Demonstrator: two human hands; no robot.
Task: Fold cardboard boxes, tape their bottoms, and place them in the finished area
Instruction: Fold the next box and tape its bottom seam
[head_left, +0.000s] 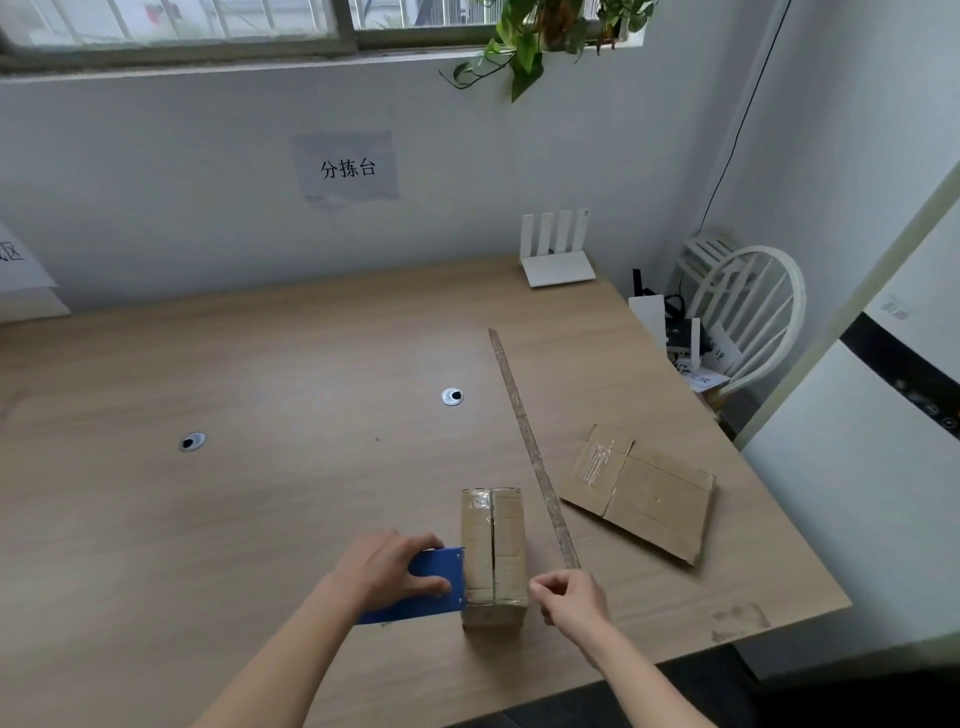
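Observation:
A small folded cardboard box (493, 551) stands on the wooden table (260, 493) near the front edge, its two flaps meeting in a centre seam on top. My left hand (392, 564) grips a blue tape dispenser (431, 587) pressed against the box's left side. My right hand (569, 597) is just right of the box with thumb and fingers pinched together; a strip of clear tape seems to run from it across the box's near end, though the tape is hard to make out. A flattened cardboard box (644, 488) lies to the right.
A long ruler-like strip (535, 452) lies diagonally between the folded box and the flat one. Two round cable holes (452, 396) (192, 441) sit mid-table. A white router (556, 254) stands at the back right. A white chair (743, 306) is beyond the table's right edge.

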